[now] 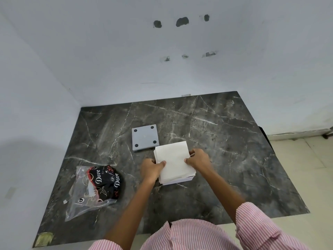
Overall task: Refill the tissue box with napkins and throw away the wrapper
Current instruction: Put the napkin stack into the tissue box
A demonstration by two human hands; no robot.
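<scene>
A stack of white napkins (173, 160) sits over the open white tissue box (182, 180), of which only the near edge shows beneath. My left hand (151, 168) grips the stack's left side, thumb on top. My right hand (198, 159) grips its right side the same way. The grey square lid (145, 138), with four black dots at its corners, lies flat on the table just behind and left of the napkins. The empty clear wrapper (93, 188), printed black with "Dove", lies crumpled at the near left of the table.
The dark marble table (225, 141) stands in a corner, with white walls behind and to the left. Its right edge drops to a pale tiled floor (306, 168). A yellowish scrap (44, 239) sits at the table's near left corner.
</scene>
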